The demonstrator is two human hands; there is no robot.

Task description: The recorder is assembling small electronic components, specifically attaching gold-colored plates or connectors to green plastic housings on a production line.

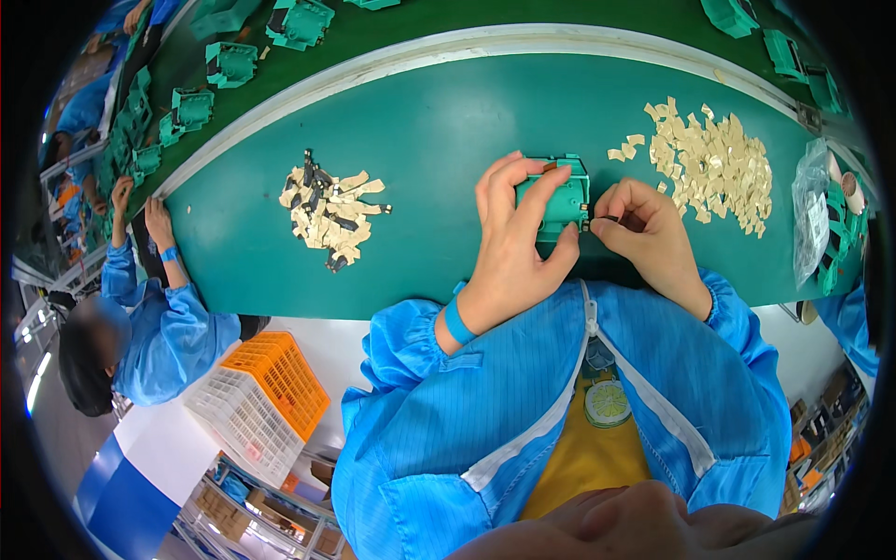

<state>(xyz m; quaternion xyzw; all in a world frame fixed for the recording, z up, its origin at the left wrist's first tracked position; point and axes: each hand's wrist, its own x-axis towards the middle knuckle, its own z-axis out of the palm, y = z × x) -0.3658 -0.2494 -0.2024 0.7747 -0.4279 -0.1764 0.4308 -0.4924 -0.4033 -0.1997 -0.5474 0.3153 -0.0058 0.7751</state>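
Note:
A green plastic housing point(566, 202) rests on the green table in front of me, with my left hand point(516, 213) wrapped over its left side, fingers on top and thumb at the near edge. My right hand point(644, 224) is at the housing's right side, its thumb and index finger pinching a small black part point(609, 218) close to the housing's edge. Most of that part is hidden by the fingers. To the right lies a heap of small cream-coloured pieces point(714, 168). A mixed pile of cream strips and black parts point(331, 207) lies to the left.
Beyond a pale rail point(467, 43), several green housings point(231, 65) sit on a dark green belt. A clear plastic bag point(812, 219) and more green parts lie at the right end. A co-worker in blue point(159, 317) is at the left; orange and white crates point(275, 378) stand below.

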